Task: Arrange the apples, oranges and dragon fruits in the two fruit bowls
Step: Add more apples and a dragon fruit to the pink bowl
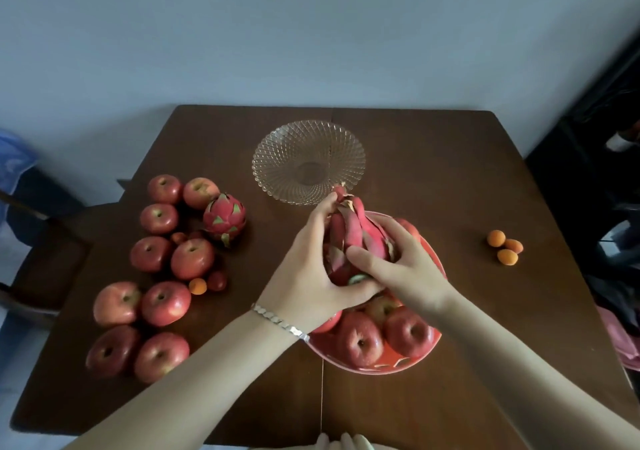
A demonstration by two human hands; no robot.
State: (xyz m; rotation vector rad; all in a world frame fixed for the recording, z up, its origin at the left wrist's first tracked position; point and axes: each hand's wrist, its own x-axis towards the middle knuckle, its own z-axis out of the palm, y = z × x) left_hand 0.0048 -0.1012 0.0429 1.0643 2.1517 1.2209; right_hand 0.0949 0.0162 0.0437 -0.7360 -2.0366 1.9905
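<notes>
Both hands hold one pink dragon fruit (360, 231) upright over the red bowl (408, 363). My left hand (308, 269) grips its left side and base, and my right hand (398, 262) wraps its right side. Several red apples (360, 339) lie in the red bowl beneath it. A clear glass bowl (308, 160) stands behind, with nothing in it. On the table's left lie several loose apples (166, 302), a second dragon fruit (224, 218) and a small orange (197, 286). Three small oranges (505, 247) sit at the right.
The brown wooden table (450, 179) stands against a pale wall. A chair (45, 242) is at the left edge and dark clutter (616, 207) is beyond the right edge. A few small dark red fruits (217, 280) lie among the loose apples.
</notes>
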